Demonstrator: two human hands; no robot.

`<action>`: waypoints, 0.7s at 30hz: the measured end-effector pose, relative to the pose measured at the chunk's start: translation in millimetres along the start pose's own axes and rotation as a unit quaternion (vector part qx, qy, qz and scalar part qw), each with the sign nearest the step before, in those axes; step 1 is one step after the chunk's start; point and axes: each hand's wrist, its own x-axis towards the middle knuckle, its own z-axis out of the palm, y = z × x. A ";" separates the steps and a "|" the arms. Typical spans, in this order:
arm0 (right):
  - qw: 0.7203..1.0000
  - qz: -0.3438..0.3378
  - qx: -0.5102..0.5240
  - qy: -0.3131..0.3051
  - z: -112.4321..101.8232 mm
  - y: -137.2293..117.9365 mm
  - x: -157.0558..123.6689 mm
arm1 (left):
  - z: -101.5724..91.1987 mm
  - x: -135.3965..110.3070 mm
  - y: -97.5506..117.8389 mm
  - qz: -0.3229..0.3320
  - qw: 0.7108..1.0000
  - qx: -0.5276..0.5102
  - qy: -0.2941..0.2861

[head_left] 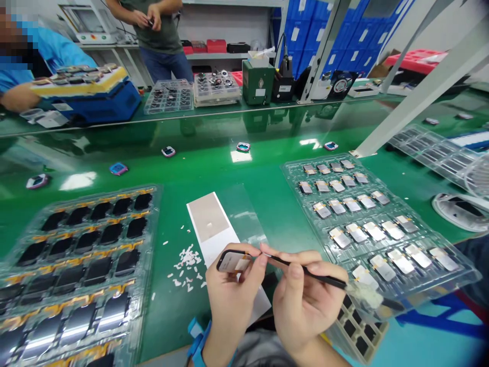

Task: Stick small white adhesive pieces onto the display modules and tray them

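Observation:
My left hand (235, 293) pinches a small smartwatch screen (229, 261) by its edges, its pale back turned toward me. In my right hand (305, 295) is a slim black-handled tool (324, 278), its fine pale tip meeting the screen's edge at my left fingertips. Whether the tool has one prong or two cannot be made out. Under my hands lies a white sheet with a beige panel (209, 218). Small white scraps (187, 260) are scattered to its left.
A clear tray of black screens (89, 239) lies left; another tray of silver-backed screens (351, 204) lies right. Several watch cases (243, 147) sit along the bench's far part. A white post (412, 81) rises at right. Two other people are across the bench, one in a blue sleeve (66, 48).

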 end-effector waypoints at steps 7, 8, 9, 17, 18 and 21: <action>0.996 0.080 0.032 -0.003 1.5 -5.3 -1.7 | -1.6 -7.5 -1.7 0.107 0.986 0.110 0.065; 0.994 0.102 0.041 -0.007 0.8 -6.0 -2.0 | -2.5 -9.1 -2.8 0.124 0.982 0.125 0.071; 0.991 0.124 0.050 -0.013 -0.1 -6.6 -2.3 | -3.6 -10.5 -3.9 0.140 0.978 0.138 0.072; 0.981 0.172 0.077 -0.035 -1.7 -8.5 -2.8 | -9.7 -13.6 -6.4 0.169 0.965 0.186 0.080; 0.982 0.168 0.074 -0.035 -1.5 -8.5 -3.0 | -8.7 -13.0 -4.6 0.165 0.966 0.179 0.084; 0.981 0.177 0.068 -0.030 -4.0 -8.0 -2.3 | -4.3 -10.2 2.2 0.110 0.981 0.138 0.076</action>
